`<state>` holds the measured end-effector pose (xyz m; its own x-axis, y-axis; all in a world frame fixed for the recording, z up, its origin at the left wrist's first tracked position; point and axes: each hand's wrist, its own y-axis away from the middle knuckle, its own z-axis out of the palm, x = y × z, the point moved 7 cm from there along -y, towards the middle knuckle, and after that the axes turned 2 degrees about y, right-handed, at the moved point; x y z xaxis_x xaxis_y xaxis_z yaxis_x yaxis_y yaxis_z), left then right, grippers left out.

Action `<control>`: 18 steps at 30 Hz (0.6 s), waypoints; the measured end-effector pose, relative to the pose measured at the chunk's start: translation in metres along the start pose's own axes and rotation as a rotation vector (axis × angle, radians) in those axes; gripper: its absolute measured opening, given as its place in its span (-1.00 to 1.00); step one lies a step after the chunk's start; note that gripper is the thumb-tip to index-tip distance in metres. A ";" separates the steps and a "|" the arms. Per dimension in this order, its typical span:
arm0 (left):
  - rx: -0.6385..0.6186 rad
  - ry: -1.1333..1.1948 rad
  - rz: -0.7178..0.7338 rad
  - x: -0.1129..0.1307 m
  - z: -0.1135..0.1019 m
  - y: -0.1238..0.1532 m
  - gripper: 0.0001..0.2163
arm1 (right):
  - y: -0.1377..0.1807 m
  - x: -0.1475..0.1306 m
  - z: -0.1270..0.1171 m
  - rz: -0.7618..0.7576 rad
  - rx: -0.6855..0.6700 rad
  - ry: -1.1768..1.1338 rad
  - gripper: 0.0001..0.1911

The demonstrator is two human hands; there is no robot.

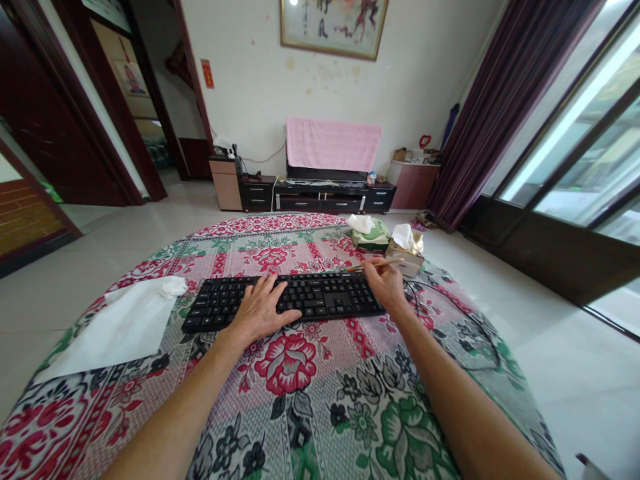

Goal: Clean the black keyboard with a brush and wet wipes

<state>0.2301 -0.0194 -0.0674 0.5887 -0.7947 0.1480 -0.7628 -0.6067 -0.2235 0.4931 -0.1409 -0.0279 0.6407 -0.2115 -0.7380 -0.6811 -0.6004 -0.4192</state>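
A black keyboard (320, 297) lies across the middle of the table. My left hand (263, 308) rests on its left-centre keys, fingers spread, with nothing in it. Near the keyboard's upper right corner, my right hand (385, 283) pinches a thin wooden-handled brush (387, 262). The brush lies almost level, its dark tip pointing left over the top row of keys. From the keyboard's right side a black cable (473, 313) loops over the cloth.
A flowered tablecloth (320, 387) covers the round table. White cloth or tissue (120, 327) lies at the left. Two tissue boxes, one green (370, 235) and one gold-brown (406, 250), stand just beyond my right hand. A TV cabinet (305, 200) stands against the far wall.
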 end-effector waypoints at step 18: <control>0.037 0.014 0.012 -0.003 0.003 0.001 -0.33 | 0.005 0.002 0.024 -0.052 -0.193 -0.235 -0.68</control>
<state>0.2284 -0.0178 -0.0705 0.5754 -0.8023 0.1590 -0.7594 -0.5962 -0.2605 0.4827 -0.1254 -0.0441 0.5583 -0.0059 -0.8296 -0.5552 -0.7457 -0.3684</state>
